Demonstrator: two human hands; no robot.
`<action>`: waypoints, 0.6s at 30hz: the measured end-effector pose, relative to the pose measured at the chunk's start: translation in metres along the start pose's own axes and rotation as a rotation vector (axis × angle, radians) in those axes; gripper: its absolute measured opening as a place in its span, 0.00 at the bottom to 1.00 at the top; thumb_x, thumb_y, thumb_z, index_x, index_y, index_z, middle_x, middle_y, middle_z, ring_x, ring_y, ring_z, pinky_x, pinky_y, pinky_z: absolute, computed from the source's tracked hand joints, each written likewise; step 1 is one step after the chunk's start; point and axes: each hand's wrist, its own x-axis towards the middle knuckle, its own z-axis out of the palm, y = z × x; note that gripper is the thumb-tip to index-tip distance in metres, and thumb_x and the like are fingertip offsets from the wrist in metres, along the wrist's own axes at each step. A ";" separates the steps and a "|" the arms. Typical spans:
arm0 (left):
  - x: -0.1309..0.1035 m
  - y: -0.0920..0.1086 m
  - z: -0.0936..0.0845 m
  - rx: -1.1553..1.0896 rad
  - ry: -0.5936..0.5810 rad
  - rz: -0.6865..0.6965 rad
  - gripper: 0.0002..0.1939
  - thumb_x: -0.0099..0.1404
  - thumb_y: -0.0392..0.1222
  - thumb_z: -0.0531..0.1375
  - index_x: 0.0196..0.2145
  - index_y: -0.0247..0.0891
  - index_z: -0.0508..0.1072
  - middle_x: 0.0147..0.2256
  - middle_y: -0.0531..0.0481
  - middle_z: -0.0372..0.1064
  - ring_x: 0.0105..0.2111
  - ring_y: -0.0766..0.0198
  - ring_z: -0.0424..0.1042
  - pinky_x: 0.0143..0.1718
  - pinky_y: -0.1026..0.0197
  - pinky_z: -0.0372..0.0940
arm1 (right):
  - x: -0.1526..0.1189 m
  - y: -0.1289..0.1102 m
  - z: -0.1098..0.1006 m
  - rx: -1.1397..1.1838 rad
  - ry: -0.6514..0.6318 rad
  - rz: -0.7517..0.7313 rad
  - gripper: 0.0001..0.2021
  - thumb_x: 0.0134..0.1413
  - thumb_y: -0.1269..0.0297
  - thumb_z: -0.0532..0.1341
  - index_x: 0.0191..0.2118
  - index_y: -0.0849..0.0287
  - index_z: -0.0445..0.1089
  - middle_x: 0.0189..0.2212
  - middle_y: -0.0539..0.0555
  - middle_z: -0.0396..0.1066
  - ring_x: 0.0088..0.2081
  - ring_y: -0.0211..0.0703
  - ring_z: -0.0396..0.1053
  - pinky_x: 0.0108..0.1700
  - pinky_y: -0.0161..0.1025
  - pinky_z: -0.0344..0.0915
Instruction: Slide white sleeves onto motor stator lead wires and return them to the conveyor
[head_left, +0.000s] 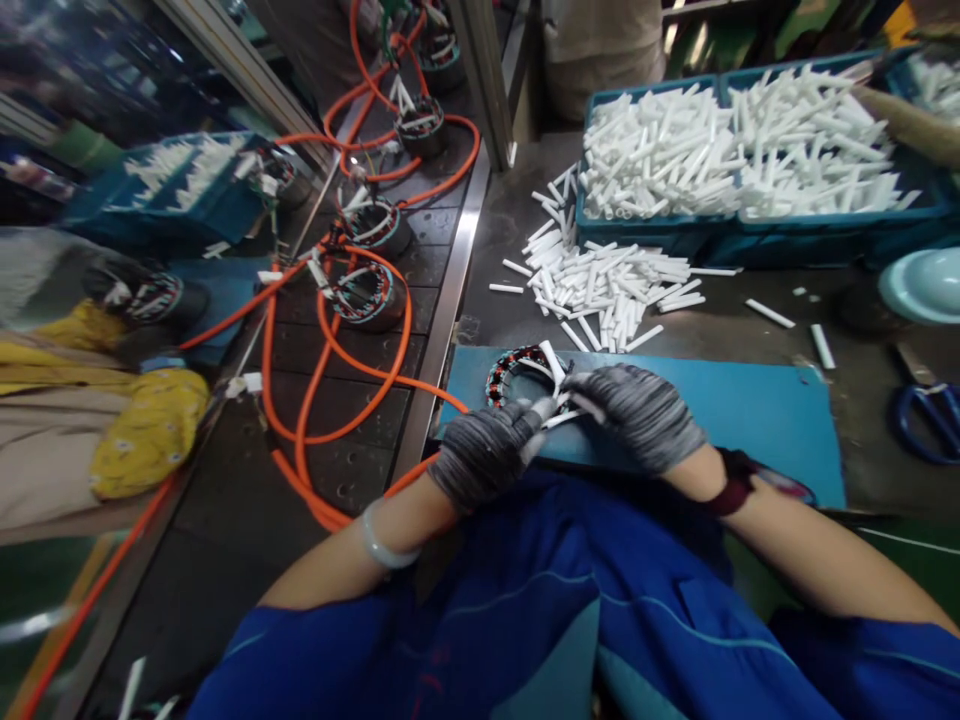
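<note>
Wound ring point(496, 380) on the blue mat point(750, 430) is being handled, white tubing point(553, 364) apparently being pinched by the closed grip of left hand point(489, 446) and right hand point(636, 412), sleeving seemingly being done, steady alignment probably being called for next.

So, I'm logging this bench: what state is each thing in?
Wired ring, over the mat, partly hidden
Left hand, gloved, fingers bent, grip unclear
Right hand, gloved, fingers bent, grip unclear
Loose white tubes, heaped and scattered
Blue bins, uncovered, tubes inside
Scissors, lying flat
Orange cables, looped
</note>
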 end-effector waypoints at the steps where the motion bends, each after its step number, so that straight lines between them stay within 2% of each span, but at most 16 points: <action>1: -0.001 0.002 0.001 0.018 0.043 -0.030 0.27 0.70 0.56 0.59 0.59 0.37 0.74 0.49 0.36 0.78 0.40 0.46 0.78 0.38 0.48 0.72 | -0.006 0.006 -0.002 0.079 0.039 0.032 0.18 0.66 0.57 0.58 0.56 0.55 0.75 0.46 0.60 0.80 0.46 0.55 0.77 0.49 0.50 0.73; 3: -0.001 0.003 0.007 0.025 0.122 -0.072 0.33 0.65 0.61 0.63 0.57 0.33 0.75 0.50 0.33 0.77 0.49 0.38 0.75 0.47 0.39 0.70 | -0.021 0.023 -0.004 0.224 0.159 0.158 0.22 0.65 0.52 0.59 0.60 0.52 0.70 0.48 0.57 0.80 0.48 0.52 0.78 0.51 0.49 0.74; 4: 0.000 0.003 0.011 0.015 0.140 -0.073 0.31 0.64 0.60 0.65 0.56 0.34 0.76 0.52 0.33 0.76 0.52 0.37 0.74 0.52 0.36 0.68 | -0.029 0.032 -0.002 0.264 0.223 0.235 0.23 0.66 0.51 0.59 0.61 0.53 0.69 0.48 0.57 0.80 0.48 0.52 0.78 0.52 0.50 0.74; 6: 0.007 0.002 0.021 -0.031 0.123 -0.048 0.24 0.64 0.53 0.67 0.53 0.38 0.77 0.52 0.38 0.77 0.54 0.42 0.73 0.62 0.34 0.61 | -0.044 0.048 0.005 0.270 0.296 0.332 0.21 0.66 0.50 0.58 0.59 0.54 0.71 0.46 0.58 0.80 0.48 0.52 0.78 0.53 0.52 0.73; 8: 0.014 0.000 0.027 -0.094 0.071 -0.028 0.19 0.63 0.48 0.68 0.49 0.40 0.78 0.44 0.43 0.80 0.49 0.49 0.76 0.68 0.37 0.54 | -0.054 0.062 0.017 0.199 0.293 0.307 0.20 0.66 0.50 0.58 0.54 0.56 0.74 0.46 0.59 0.80 0.48 0.55 0.78 0.54 0.56 0.73; 10: 0.018 -0.005 0.023 -0.157 0.027 -0.052 0.17 0.61 0.49 0.70 0.44 0.39 0.79 0.37 0.46 0.79 0.44 0.51 0.78 0.69 0.38 0.53 | -0.059 0.071 0.029 0.101 0.263 0.208 0.19 0.66 0.51 0.57 0.51 0.56 0.77 0.47 0.61 0.80 0.48 0.57 0.77 0.54 0.58 0.72; 13: 0.001 -0.019 0.000 -0.315 0.015 -0.183 0.19 0.56 0.52 0.72 0.41 0.39 0.79 0.36 0.47 0.80 0.42 0.51 0.79 0.60 0.44 0.67 | -0.059 0.077 0.037 0.033 0.257 0.098 0.17 0.67 0.53 0.56 0.49 0.55 0.78 0.45 0.60 0.80 0.47 0.57 0.77 0.53 0.56 0.72; 14: -0.011 -0.024 -0.011 -0.388 0.023 -0.262 0.19 0.56 0.53 0.72 0.41 0.40 0.79 0.36 0.49 0.80 0.40 0.52 0.79 0.53 0.48 0.71 | -0.059 0.077 0.037 0.033 0.256 0.082 0.17 0.68 0.54 0.55 0.49 0.54 0.78 0.45 0.59 0.80 0.47 0.56 0.77 0.53 0.55 0.72; 16: -0.043 -0.036 -0.032 -0.516 0.058 -0.462 0.20 0.59 0.55 0.70 0.44 0.42 0.79 0.35 0.52 0.81 0.34 0.56 0.79 0.39 0.57 0.74 | -0.060 0.078 0.036 0.040 0.254 0.079 0.17 0.68 0.54 0.55 0.49 0.54 0.78 0.46 0.59 0.80 0.47 0.55 0.77 0.53 0.55 0.72; 18: -0.080 -0.047 -0.043 -0.548 0.103 -0.652 0.21 0.60 0.57 0.68 0.45 0.42 0.78 0.34 0.51 0.81 0.33 0.56 0.80 0.35 0.58 0.74 | -0.061 0.078 0.036 0.047 0.236 0.092 0.18 0.68 0.53 0.55 0.50 0.55 0.78 0.46 0.59 0.80 0.48 0.56 0.77 0.54 0.56 0.71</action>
